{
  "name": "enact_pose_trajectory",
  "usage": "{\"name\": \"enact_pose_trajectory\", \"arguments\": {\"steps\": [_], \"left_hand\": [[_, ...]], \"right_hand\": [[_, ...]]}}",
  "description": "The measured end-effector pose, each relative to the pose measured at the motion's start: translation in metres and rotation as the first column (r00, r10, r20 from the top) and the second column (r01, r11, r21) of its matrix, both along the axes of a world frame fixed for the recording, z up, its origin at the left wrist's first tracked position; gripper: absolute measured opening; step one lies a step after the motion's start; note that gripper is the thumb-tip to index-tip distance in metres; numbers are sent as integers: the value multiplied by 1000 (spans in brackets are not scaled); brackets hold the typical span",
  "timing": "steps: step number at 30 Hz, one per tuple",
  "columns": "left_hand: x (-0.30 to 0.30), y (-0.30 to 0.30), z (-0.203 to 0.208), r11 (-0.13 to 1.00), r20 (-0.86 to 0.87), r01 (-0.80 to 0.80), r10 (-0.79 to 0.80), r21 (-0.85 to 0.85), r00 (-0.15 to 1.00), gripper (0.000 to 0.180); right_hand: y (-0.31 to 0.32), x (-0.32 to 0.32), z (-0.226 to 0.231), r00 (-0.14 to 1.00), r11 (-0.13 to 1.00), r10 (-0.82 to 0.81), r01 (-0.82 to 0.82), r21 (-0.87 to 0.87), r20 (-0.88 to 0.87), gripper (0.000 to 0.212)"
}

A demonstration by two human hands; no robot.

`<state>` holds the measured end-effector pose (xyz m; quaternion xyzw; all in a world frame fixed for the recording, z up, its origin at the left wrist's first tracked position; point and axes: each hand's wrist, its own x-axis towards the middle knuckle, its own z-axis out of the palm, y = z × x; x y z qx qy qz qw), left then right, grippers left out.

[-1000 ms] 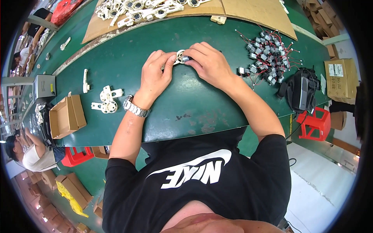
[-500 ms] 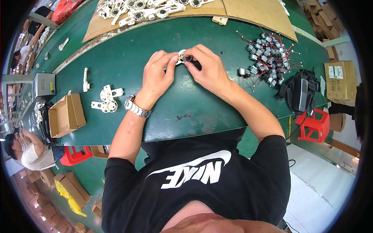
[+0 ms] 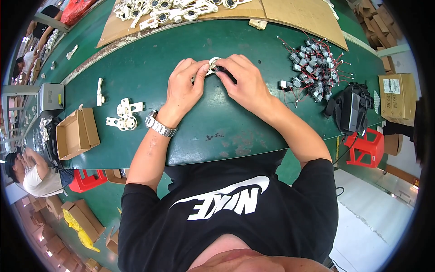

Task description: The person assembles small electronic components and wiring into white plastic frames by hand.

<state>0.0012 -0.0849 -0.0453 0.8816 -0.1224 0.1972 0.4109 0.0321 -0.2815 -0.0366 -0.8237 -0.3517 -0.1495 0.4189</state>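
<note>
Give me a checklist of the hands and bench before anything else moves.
1. Cream plastic part with a round end gripped by the left hand: ok.
2. Small dark component held by the right hand: ok.
3. Component fully seated in the part: cannot tell; the hands cover the contact.
4. Pile of silver-grey motors with red wires apart from both hands: ok, it lies to the right.
5. Left wrist bare: not ok; a silver metal-link wristwatch is on it.
</note>
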Motion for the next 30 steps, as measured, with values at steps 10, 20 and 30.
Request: {"name": "enact_pose_trajectory", "arguments": {"steps": [10, 20, 30], "left_hand": [[-1, -2, 0, 998, -10, 21, -22, -55, 1000, 13], [-4, -3, 7, 992, -2, 12, -12, -126, 1000, 14], [-3, -5, 3, 990, 184, 120, -105, -69, 977, 16]], "right_hand": [[-1, 4, -4, 993, 999, 19, -15, -36, 120, 27], [-4, 16, -14, 957, 979, 19, 41, 200, -289, 45], [-12, 20, -9, 567, 928, 345, -88, 361, -748, 31]]}}
